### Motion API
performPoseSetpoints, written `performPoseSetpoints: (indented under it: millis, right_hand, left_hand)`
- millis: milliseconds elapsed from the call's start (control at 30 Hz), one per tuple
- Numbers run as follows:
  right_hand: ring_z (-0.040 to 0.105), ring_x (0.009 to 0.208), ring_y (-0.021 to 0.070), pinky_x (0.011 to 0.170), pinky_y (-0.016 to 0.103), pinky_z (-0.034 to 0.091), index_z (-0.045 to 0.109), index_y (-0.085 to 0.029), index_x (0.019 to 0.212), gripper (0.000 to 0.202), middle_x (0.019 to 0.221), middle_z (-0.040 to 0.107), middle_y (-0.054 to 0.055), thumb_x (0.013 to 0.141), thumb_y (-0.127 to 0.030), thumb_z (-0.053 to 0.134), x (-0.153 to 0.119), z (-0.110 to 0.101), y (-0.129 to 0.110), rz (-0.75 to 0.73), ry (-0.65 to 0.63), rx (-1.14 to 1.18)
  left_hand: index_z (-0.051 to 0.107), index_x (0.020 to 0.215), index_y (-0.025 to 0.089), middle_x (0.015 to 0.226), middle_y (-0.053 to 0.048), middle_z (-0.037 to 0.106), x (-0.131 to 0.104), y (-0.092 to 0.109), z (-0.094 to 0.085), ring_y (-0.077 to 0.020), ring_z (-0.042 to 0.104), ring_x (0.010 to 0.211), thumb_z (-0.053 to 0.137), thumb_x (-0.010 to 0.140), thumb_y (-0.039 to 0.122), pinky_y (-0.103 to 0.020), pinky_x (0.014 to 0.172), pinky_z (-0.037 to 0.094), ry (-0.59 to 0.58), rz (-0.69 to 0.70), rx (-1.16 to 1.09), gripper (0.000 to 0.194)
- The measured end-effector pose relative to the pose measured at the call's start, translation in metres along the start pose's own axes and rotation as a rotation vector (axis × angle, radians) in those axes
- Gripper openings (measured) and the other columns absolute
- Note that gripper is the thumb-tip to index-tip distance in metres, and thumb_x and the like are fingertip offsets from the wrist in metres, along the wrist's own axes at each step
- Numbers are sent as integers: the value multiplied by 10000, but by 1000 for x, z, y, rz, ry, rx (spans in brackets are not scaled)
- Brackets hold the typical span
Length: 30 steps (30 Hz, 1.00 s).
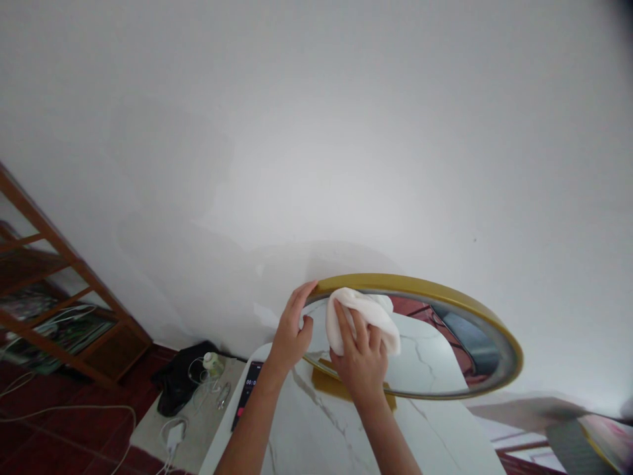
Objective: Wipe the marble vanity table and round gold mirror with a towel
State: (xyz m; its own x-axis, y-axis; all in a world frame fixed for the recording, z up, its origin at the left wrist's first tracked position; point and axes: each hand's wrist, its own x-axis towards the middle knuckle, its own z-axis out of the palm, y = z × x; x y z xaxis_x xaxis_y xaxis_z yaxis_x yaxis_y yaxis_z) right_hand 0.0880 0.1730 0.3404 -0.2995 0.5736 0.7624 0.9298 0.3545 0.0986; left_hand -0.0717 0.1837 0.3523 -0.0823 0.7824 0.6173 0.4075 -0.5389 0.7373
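A round mirror [425,356] with a gold frame [410,284] stands tilted on a gold base [331,384]. At the frame's upper left edge, my left hand [291,333] grips the rim, fingers behind it and thumb in front. My right hand [361,356] presses a folded white cloth [341,297] against the left part of the glass, with the fingers spread over it. Part of the cloth is hidden under those fingers. The glass reflects the white tabletop and a red floor.
The white marbled table [316,442] stands against a pale wall [297,132]. On its left edge lies a phone [247,389] with a timer showing. A lower surface [198,429] holds a black bag [182,379], a small bottle [212,363] and white cables. Wooden shelving [64,257] stands far left.
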Motion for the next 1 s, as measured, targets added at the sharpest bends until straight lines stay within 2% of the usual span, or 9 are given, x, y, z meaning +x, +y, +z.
performPoseSetpoints:
  millis: [100, 167, 233, 333, 533, 700, 867, 1000]
  right_hand:
    - [470, 894, 257, 761, 374, 405, 279, -289, 1439, 765, 1299, 518, 38, 733, -209, 563, -8, 5, 4, 4, 33, 22]
    - [476, 906, 264, 762, 375, 403, 259, -268, 1448, 765, 1302, 520, 51, 746, -224, 559, -13, 9, 4, 4, 32, 41]
    - [477, 936, 277, 770, 380, 403, 250, -248, 1452, 765, 1315, 515, 61, 753, -240, 559, -17, 13, 2, -12, 12, 61]
    - [470, 973, 290, 795, 398, 402, 259, -242, 1450, 768, 1358, 489, 46, 742, -226, 555, -20, 21, -9, -89, -32, 82]
    - [460, 1024, 295, 811, 417, 401, 293, -216, 1437, 769, 1432, 410, 23, 709, -124, 523, -26, 45, -43, -253, -160, 103]
    - [491, 957, 256, 772, 393, 411, 314, -203, 1428, 733, 1444, 390, 49, 726, -93, 494, -31, 52, -50, -363, -191, 101]
    - [471, 999, 290, 785, 409, 406, 322, -233, 1425, 725, 1449, 383, 20, 732, -142, 512, -21, 40, -50, -287, -134, 78]
    - [467, 1006, 290, 797, 415, 405, 326, -230, 1424, 705, 1464, 358, 13, 749, -146, 510, -21, 44, -55, -300, -137, 57]
  left_hand:
    - [449, 1304, 252, 1319, -47, 466, -22, -33, -2, -206, 393, 1258, 413, 781, 67, -427, 1101, 274, 159, -110, -3, 555]
    - [462, 1268, 245, 1292, -60, 479, -44, -59, 1, -216, 415, 1236, 448, 809, 117, -443, 1072, 307, 228, -230, -43, 476]
    - [463, 1240, 248, 1262, -64, 491, -66, -81, 5, -218, 450, 1197, 485, 821, 171, -441, 1028, 359, 266, -347, -120, 426]
    - [464, 1232, 257, 1261, -56, 479, -86, -98, 10, -211, 419, 1227, 510, 803, 172, -414, 1028, 365, 277, -359, -188, 440]
    - [484, 1235, 266, 1290, -38, 483, -88, -94, 7, -204, 400, 1254, 482, 734, 97, -407, 1058, 327, 236, -360, -186, 529]
    - [487, 1242, 263, 1312, -31, 479, -89, -98, 0, -201, 401, 1260, 439, 665, 44, -398, 1056, 334, 217, -380, -201, 619]
    - [482, 1251, 271, 1315, -33, 476, -91, -99, -1, -202, 403, 1260, 441, 689, 53, -397, 1055, 339, 202, -364, -217, 604]
    - [481, 1251, 274, 1322, -34, 468, -91, -96, -1, -197, 407, 1256, 433, 691, 48, -398, 1058, 334, 214, -361, -212, 605]
